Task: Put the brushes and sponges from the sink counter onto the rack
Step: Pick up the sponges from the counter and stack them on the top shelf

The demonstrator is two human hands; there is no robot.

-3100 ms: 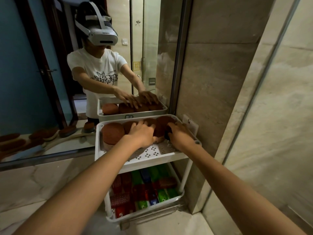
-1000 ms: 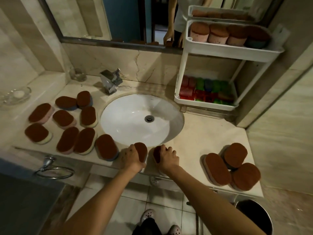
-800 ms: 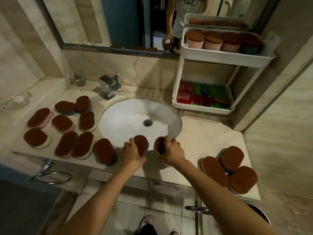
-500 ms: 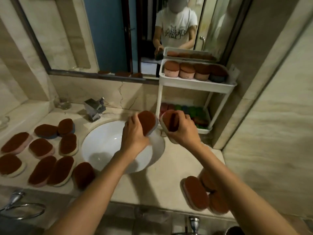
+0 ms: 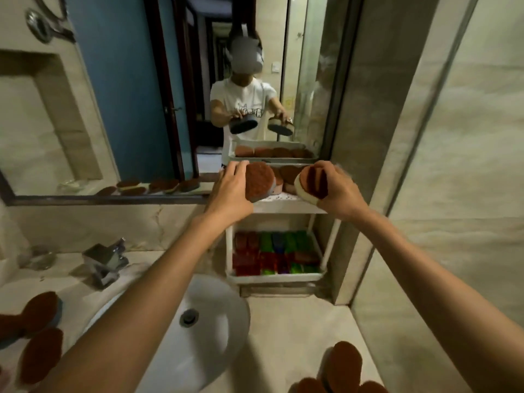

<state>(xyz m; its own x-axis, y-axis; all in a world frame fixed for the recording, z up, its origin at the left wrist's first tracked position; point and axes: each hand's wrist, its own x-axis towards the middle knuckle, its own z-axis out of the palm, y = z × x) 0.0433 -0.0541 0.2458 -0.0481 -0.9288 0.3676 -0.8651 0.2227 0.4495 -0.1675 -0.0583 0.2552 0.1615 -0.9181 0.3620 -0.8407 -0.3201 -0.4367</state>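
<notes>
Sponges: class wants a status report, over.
Left hand and right hand each grip a sponge at the rack top shelf. Back row there already full of sponges. More sponges wait on counter. Nothing blocking.

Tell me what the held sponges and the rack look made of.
Sponges: likely foam bodies, one greyish, one cream, topped with rough brown scouring fibre. Rack: probably white plastic, judging by its smooth moulded rim and perforated shelf.
</notes>
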